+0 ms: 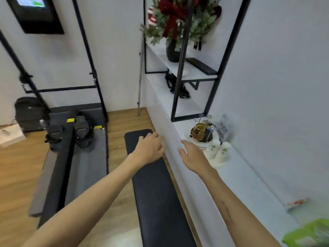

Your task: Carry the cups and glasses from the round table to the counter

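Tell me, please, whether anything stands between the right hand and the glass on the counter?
Nothing visible does. The right hand, open and empty, hovers over the counter edge; the glass sits just beyond its fingertips, paper cups off to the side.

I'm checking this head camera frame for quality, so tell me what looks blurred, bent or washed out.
Head view: wide-angle bending bows the black shelf frame and wall poles; the green object at the bottom right corner is smeared; left hand and right hand look slightly soft; lighting is even and flat, without hard shadows.
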